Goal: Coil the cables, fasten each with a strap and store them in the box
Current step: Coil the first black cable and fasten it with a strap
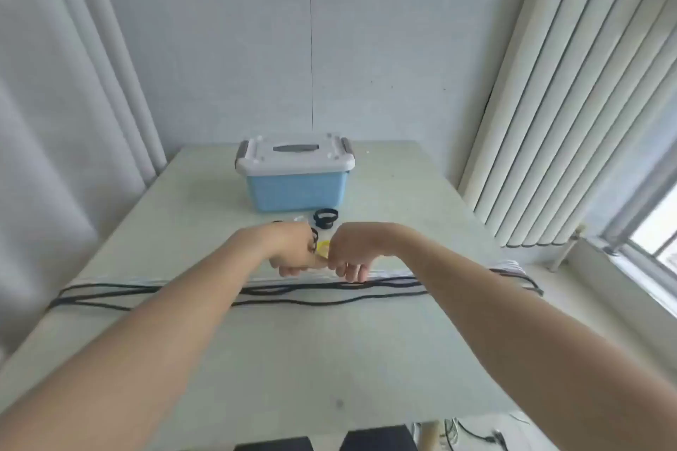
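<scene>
The table (256, 359) bore black cables (293, 295) stretched across it, uncoiled, and a lidded blue box (296, 181) behind. Both hands met above them, left hand (293, 249) and right hand (350, 249) pinching a yellow strap (324, 247).

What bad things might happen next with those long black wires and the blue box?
1. The long black cables lie uncoiled right across the pale table, and one end trails past the right edge, so a tug might drag them off or tangle them.
2. The left hand and right hand both pinch a small yellow strap; it might slip out.
3. The blue plastic box has its white lid on, so nothing goes in yet.
</scene>
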A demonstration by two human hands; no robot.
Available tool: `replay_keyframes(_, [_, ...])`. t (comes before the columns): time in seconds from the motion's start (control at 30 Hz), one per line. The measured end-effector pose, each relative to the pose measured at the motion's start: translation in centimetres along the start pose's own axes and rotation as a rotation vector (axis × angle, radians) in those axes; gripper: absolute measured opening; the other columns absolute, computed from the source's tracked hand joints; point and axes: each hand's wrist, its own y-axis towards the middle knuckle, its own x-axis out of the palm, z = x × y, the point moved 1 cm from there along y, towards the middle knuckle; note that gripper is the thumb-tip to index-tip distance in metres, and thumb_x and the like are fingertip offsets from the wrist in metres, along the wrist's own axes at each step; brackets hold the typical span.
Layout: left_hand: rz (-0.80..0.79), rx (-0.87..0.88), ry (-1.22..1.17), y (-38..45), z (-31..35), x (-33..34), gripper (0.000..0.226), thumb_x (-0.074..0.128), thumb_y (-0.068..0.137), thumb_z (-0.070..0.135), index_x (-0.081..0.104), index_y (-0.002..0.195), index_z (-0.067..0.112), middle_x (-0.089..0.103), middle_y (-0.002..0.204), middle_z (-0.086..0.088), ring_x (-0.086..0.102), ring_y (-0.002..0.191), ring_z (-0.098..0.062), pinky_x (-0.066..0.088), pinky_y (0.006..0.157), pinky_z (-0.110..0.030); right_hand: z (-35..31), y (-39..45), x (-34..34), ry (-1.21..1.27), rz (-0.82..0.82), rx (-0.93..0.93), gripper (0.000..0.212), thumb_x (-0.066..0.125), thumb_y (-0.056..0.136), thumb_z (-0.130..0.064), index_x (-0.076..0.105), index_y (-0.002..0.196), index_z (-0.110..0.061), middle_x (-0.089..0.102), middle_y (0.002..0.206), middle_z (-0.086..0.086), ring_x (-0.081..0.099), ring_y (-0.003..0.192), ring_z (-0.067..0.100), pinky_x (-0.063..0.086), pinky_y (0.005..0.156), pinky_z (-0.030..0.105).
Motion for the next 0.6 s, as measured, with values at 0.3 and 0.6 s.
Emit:
replay_keyframes(0.3, [0.552,0.080,-0.118,-3.7,-4.5,10.8,0.008,0.063,0.088,0.024,0.065,0.093,0.019,0.063,0.096,0.000,0.058,0.098,-0.024,0.046,0.085,-0.036,6.1,-1.3,11.9,-0.046,0.801,-0.364,0.011,0.063,0.090,-0.021,0.068,0.099,-0.015,0.046,0.094,-0.004,0.053,0.093,0.025,0.044,0.083,0.034])
replay_keyframes(0.6, [0.556,-0.054,0.052,-6.2,-6.1,12.8,0.046,0.039,0.098,0.059,0.050,0.082,0.018,0.056,0.083,0.005,0.058,0.086,-0.023,0.038,0.067,-0.034,5.0,-1.8,11.5,-0.436,0.715,-0.218,0.035,0.035,0.108,-0.034,0.057,0.107,-0.007,0.063,0.113,0.013,0.056,0.109,0.033,0.034,0.072,0.035])
